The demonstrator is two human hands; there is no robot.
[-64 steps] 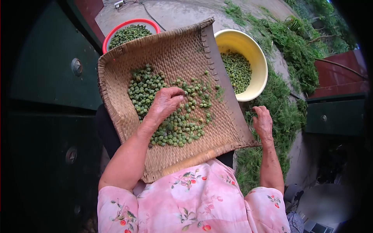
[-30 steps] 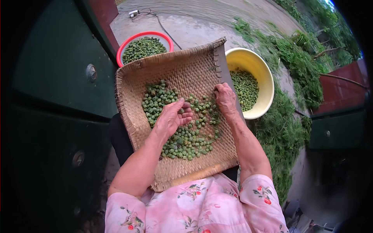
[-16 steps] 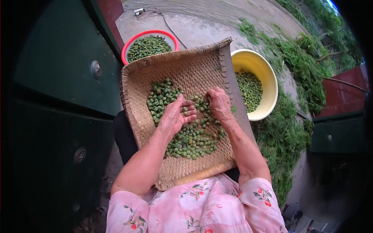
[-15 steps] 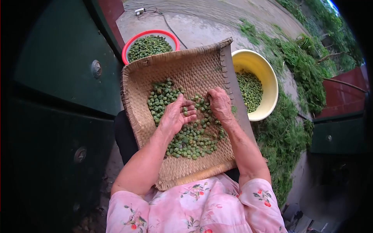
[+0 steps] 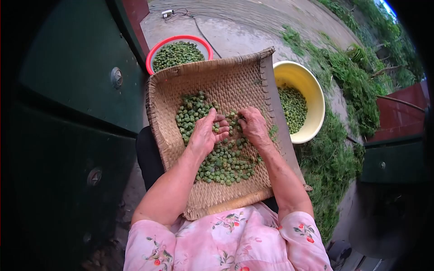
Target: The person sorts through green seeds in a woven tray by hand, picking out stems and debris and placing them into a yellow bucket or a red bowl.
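A woven basket tray (image 5: pixel 235 189) rests on my lap, with small round green pods (image 5: pixel 224 165) spread over its middle and left side. My left hand (image 5: pixel 209 132) is palm up over the pods, its fingers apart, with a green pod or two resting against them. Close to its right, my right hand (image 5: pixel 253 126) is above the pods with fingers bent and pressed together. Whatever is between those fingertips is too small to make out. The two hands do not touch.
Beyond the tray stands a red-rimmed basin (image 5: pixel 211 50) of green pods. To the right is a yellow bucket (image 5: pixel 315 97), partly filled with pods. Cut green branches (image 5: pixel 325 167) lie on the ground at right. Dark green doors (image 5: pixel 81 67) rise at left.
My right hand has shifted slightly left, closer to my left hand. The whole view has moved a little, so the tray and containers appear slightly further right and lower.
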